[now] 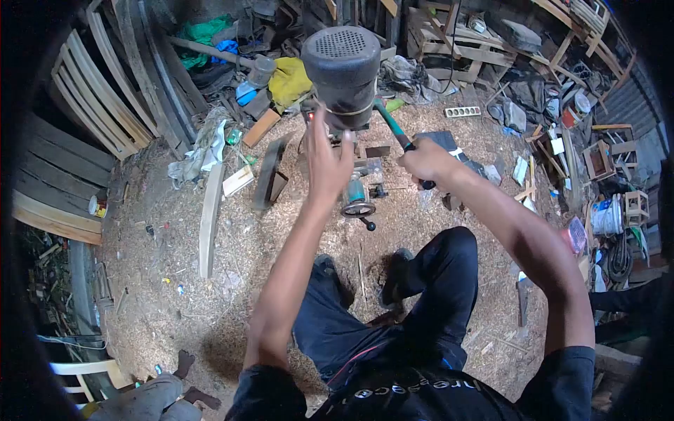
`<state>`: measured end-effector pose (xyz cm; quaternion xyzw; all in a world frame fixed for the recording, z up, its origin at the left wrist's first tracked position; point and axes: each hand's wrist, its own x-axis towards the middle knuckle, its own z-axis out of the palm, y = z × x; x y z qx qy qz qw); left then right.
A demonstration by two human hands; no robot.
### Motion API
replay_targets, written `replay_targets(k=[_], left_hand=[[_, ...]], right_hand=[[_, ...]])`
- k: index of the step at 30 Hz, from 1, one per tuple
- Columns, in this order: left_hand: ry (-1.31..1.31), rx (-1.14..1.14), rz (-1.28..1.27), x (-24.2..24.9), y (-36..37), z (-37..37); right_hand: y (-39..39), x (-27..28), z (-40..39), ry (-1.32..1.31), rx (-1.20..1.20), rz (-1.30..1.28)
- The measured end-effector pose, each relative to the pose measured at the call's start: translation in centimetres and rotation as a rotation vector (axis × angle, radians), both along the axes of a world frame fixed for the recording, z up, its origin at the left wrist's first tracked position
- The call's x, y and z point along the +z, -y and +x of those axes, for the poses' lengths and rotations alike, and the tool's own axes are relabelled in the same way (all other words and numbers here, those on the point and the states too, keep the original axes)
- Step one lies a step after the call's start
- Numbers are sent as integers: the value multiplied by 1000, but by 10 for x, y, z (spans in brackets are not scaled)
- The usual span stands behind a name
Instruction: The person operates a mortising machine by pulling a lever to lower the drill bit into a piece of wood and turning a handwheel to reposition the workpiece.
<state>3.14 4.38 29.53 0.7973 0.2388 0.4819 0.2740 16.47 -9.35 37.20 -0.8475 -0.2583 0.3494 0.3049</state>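
Note:
A machine with a large black perforated motor housing [342, 70] stands in front of me. My left hand [331, 156] is raised at the housing's lower left, its fingers apart and slightly blurred; whether it touches the housing is unclear. My right hand [427, 163] is wrapped round the dark grip of a green lever [392, 121] that slopes down to the right from the machine. Below the housing are a green vise-like part and a round handwheel [358, 209] with a black knob [371, 226].
Wood shavings cover the floor [246, 302]. A long wooden piece [210, 224] lies at left, near a dark board [272, 172]. Curved slatted wood [98, 91] leans at the far left. A power strip [462, 111] and small wooden frames [599, 160] are at right.

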Motion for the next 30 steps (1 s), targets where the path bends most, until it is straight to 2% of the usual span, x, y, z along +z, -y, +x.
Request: replay_targets(k=[2, 4, 7, 11, 14, 17, 18, 22, 25, 30], left_hand=[[-100, -110, -282, -28, 14, -21], [-19, -71, -473, -68, 30, -23], [-148, -153, -533, -101, 48, -24], [-204, -203, -547, -138, 63, -18], [-271, -233, -655, -138, 71, -14], [-225, -228, -736, -136, 81, -2], [-233, -240, -761, -132, 83, 2], [-112, -326, -1029, -127, 81, 12], [14, -344, -1033, -137, 76, 13], [-100, -250, -1056, -127, 72, 1]], right_hand=[[4, -18, 8, -49, -13, 3], [15, -41, -6, -84, -39, 77], [24, -57, -14, -209, -156, 200], [31, -66, -19, -207, -115, 195], [38, -83, -29, -231, -206, 248], [44, -88, -30, -240, -109, 263], [45, -85, -35, -264, -143, 256], [50, -102, -33, -185, -127, 253], [48, -103, -34, -210, -161, 252], [45, -103, -33, -208, -145, 248]])
